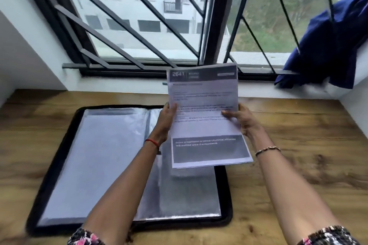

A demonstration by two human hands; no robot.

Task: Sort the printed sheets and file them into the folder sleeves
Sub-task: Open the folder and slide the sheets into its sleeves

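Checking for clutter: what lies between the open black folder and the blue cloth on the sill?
Head view: only bare wooden tabletop between black zip folder and blue cloth.

Soft overcast daylight through window, dim interior; glare on plastic folder sleeves; overall motion blur, print unreadable; wide-angle bending at edges

White sheets with grey bands in my hands, black-edged folder with silvery clear sleeves, brown wood-grain table, blue cloth, red thread on my left wrist, floral pink-black sleeve cuffs.
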